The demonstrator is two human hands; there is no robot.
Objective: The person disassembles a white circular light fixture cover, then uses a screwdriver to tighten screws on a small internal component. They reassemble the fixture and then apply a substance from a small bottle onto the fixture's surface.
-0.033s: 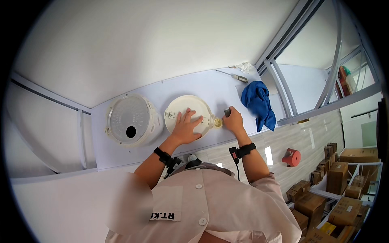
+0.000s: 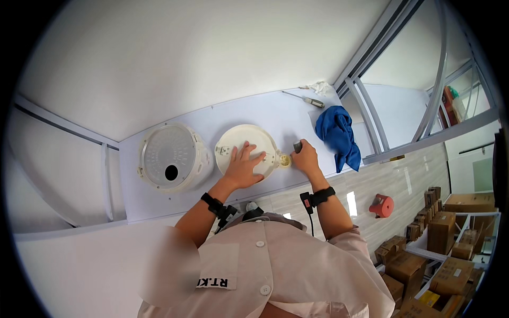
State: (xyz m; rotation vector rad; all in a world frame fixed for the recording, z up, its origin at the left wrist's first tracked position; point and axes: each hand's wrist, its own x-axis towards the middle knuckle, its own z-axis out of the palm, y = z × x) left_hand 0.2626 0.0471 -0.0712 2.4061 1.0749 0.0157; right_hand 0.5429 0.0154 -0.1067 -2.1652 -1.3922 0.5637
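A white workbench (image 2: 201,114) stands against a plain pale wall (image 2: 201,58), with a grey metal frame (image 2: 374,116) rising at its right end and tiled floor (image 2: 371,180) beyond the front edge. Bare bench top lies behind the round white lid (image 2: 260,142) and between it and the blue cloth (image 2: 338,132), where the right hand (image 2: 307,159) works; the gap between the lid and the white drum (image 2: 199,159) to its left is narrow, and the lid lies near the front edge. The bench carries one drum, its grey top pierced by one dark round hole, one lid, one screwdriver (image 2: 310,100) lying at the back right, one bunched blue cloth and one crumpled white wad (image 2: 319,87). One red stool (image 2: 382,206) stands on the floor; the cardboard boxes (image 2: 441,232) at lower right overlap too much to count. Each wrist wears one black strap. The left hand (image 2: 244,170) is open, fingers spread across the lid, pressing from above without closing around it. The right hand is curled into a fist around a grey handle (image 2: 298,147), just beside the yellowish round fitting (image 2: 285,160) on the lid's right side; whether tool and fitting touch cannot be told.
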